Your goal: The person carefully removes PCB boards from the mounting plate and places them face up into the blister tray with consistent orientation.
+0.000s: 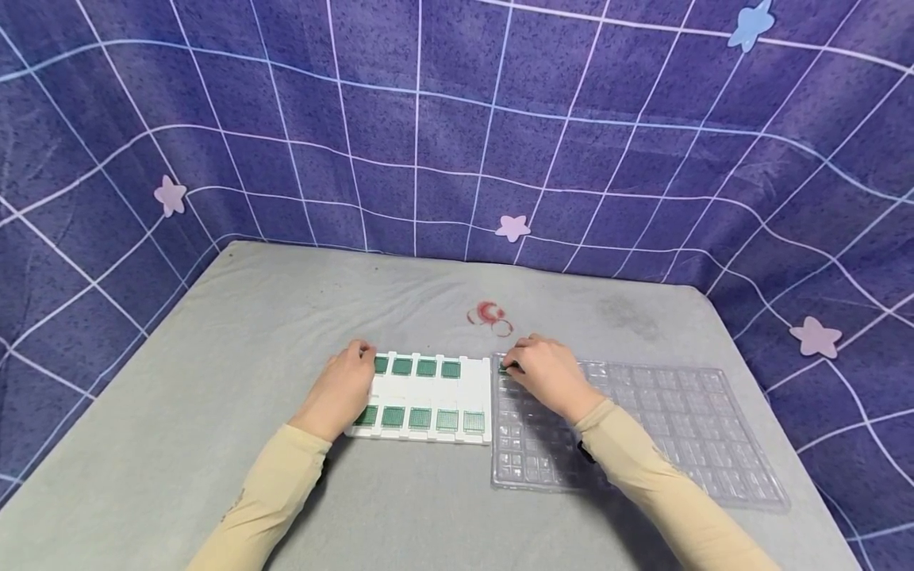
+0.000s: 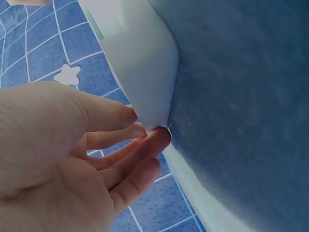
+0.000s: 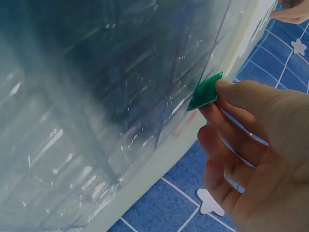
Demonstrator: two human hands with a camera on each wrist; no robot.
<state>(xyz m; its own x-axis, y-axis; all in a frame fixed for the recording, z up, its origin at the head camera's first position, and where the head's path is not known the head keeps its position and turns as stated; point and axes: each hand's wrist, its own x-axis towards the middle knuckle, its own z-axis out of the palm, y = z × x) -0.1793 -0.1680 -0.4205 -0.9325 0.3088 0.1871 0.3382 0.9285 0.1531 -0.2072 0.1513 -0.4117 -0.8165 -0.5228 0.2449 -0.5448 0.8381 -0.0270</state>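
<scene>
In the right wrist view a small green square board (image 3: 206, 92) is pinched between the thumb and index finger of my right hand (image 3: 260, 116). That hand (image 1: 548, 373) is over the upper left corner of the clear plastic tray (image 1: 646, 396), whose shallow compartments run in rows. My left hand (image 1: 344, 388) holds the left end of a white tray (image 1: 428, 388), which carries two rows of green square boards (image 1: 420, 418). In the left wrist view, thumb and fingertips (image 2: 157, 137) grip the corner of the white tray (image 2: 140, 63); its far side is hidden.
Both trays lie side by side on a grey cloth-covered table (image 1: 400, 507). A red printed mark (image 1: 489, 313) shows on the cloth behind them. A purple grid-patterned curtain (image 1: 457, 135) with stars surrounds the table's back and sides.
</scene>
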